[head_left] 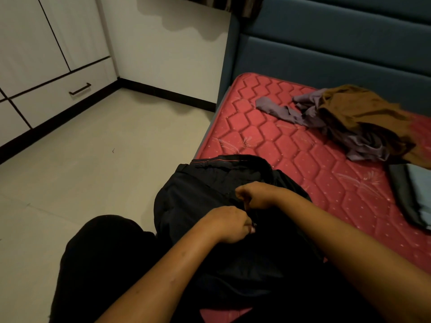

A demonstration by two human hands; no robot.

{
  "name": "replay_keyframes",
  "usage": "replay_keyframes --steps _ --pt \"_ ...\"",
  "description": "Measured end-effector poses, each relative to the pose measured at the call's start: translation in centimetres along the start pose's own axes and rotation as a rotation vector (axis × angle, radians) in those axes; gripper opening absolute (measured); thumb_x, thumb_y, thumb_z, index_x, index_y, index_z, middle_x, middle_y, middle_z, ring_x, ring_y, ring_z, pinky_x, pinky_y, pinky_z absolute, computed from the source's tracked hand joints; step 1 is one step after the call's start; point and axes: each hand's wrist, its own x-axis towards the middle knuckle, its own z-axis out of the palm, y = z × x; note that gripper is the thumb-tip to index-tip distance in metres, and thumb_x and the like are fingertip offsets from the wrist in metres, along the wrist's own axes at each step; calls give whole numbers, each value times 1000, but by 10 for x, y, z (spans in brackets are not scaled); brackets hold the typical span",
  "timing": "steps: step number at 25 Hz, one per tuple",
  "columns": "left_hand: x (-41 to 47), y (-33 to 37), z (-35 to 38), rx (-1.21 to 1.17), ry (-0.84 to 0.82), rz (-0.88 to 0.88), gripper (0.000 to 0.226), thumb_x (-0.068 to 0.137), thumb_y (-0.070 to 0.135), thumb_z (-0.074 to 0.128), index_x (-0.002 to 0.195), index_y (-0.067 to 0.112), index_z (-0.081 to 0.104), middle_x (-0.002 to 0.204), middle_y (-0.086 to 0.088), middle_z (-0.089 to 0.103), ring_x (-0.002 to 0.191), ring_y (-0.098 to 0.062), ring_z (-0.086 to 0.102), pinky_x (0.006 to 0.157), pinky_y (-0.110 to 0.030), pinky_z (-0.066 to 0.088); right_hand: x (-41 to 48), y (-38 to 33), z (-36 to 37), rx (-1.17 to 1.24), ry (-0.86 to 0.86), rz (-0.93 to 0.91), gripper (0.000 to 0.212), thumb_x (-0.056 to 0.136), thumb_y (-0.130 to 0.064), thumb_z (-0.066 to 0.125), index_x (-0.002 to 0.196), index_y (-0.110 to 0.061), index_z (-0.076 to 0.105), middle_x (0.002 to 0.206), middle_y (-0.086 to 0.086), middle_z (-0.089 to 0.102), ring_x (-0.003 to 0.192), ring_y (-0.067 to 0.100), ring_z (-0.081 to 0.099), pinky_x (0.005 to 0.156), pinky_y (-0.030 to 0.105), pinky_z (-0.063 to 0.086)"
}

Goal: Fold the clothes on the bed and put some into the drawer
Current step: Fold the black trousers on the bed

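Both hands are in tight here: the left hand [231, 226] has its grip pinched on a fold of the black garment [198, 194], fingers curled in, and the right hand [254, 194] just beyond it is bunched on the same cloth, knuckles up. That garment lies on the near left edge of the red mattress [279, 141], part of it slumping over the side. It looks soft, light and limp, so it'll sag wherever it isn't held; the stitched band at its far end seems the firmest place to take it. The long axis appears to run from the person outward, band end pointing away. Farther up the mattress sits a loose brown and purple pile [349, 120], at its right side a flat grey-blue stack [415, 197], and across the floor from it the drawer [79, 89], closed.
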Motion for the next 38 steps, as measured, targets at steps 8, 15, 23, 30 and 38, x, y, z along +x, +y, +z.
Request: replay_keyframes --steps 8,15,23,30,38 --pt "-1 -23 3 -261 -170 -51 30 101 35 44 93 10 59 111 -17 62 95 -25 54 78 -27 36 -6 16 9 305 -227 85 30 72 -9 45 78 -32 62 96 15 65 81 23 54 72 44 47" --pt "23 -32 30 -237 45 -144 55 89 65 43 133 33 47 133 -6 57 119 -30 54 97 -40 45 -64 5 7 792 -241 166 40 98 -49 35 110 -23 64 104 -9 68 88 0 62 79 12 44" --pt "27 -23 39 -62 72 -188 48 83 67 52 102 23 51 120 -7 61 110 -29 57 79 -34 42 -47 3 24 486 122 146 12 81 -16 73 75 -25 67 85 -1 70 80 7 63 71 19 48" --pt "38 -23 43 -112 79 -222 33 85 52 62 81 21 50 109 -8 63 102 -27 59 73 -31 41 -36 -6 37 424 232 252 11 79 -26 73 72 -27 65 87 1 71 87 15 67 75 28 53" --pt "39 -24 48 -105 160 -225 26 92 46 55 99 22 60 118 -6 60 108 -28 58 80 -34 44 -37 -9 34 412 218 355 33 81 -37 74 100 -11 67 105 10 67 99 24 63 72 23 41"
